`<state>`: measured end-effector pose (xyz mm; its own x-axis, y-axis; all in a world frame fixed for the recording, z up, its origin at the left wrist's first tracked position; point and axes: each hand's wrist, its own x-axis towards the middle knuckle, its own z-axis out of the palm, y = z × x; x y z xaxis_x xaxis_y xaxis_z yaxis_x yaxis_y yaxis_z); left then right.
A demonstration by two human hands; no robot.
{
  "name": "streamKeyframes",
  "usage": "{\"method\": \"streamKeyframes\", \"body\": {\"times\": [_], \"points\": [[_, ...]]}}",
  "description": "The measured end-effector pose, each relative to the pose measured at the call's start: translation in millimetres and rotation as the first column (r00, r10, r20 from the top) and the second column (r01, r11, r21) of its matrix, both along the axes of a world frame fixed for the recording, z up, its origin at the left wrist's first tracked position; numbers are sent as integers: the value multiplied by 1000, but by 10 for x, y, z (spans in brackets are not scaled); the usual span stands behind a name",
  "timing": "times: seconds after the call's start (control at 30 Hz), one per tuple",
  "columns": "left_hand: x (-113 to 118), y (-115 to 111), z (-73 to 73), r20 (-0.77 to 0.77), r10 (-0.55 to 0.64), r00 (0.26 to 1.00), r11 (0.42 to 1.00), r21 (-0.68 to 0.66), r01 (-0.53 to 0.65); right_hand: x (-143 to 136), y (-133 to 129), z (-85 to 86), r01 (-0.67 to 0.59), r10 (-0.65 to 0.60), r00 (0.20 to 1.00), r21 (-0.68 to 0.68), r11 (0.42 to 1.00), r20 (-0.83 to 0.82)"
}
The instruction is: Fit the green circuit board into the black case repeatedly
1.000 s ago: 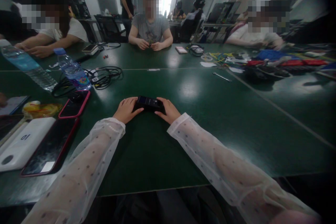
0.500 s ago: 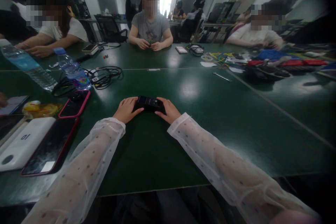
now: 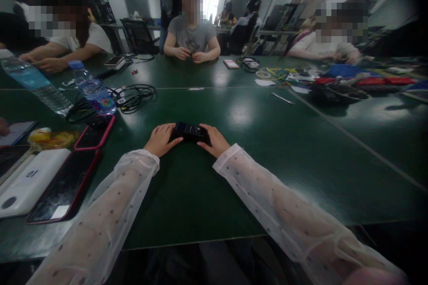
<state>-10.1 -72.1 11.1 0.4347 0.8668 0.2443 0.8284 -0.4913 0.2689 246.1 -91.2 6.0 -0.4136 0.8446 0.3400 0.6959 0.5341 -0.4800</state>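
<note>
A small black device (image 3: 189,131) with a dark screen and small marks on its top lies on the green table (image 3: 187,196), in the middle of the head view. My left hand (image 3: 162,139) grips its left end, thumb along the near side and fingers at the far side. At the right end, my right hand (image 3: 214,140) holds it in the same way. Both forearms are in sheer white sleeves with dark dots. The underside of the device is hidden.
To the left are a white power bank (image 3: 35,180), a red-edged phone (image 3: 67,185), a pink-edged phone (image 3: 96,132), two bottles and black cables (image 3: 138,98). A wrench (image 3: 282,98) and a heap of cables lie right. Several people sit around.
Both hands and the black device look the same as before. In the background, the standing person in black has shifted slightly and lowered an arm.
</note>
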Motion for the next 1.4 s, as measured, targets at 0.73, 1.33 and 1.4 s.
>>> {"method": "streamKeyframes", "body": {"times": [0.73, 1.33, 1.4], "points": [[5, -5, -1, 3, -3, 1000, 1000, 16, 3, -10, 9, -5, -16, 16, 1000, 53, 998, 11], [-2, -12, 21, -3, -5, 1000, 1000, -5, 4, -2, 5, 2, -9, 9, 1000, 30, 1000, -2], [-2, -9, 21, -2, -9, 1000, 1000, -6, 8, -2, 9, -7, -1, 1, 1000, 25, 1000, -8]]}}
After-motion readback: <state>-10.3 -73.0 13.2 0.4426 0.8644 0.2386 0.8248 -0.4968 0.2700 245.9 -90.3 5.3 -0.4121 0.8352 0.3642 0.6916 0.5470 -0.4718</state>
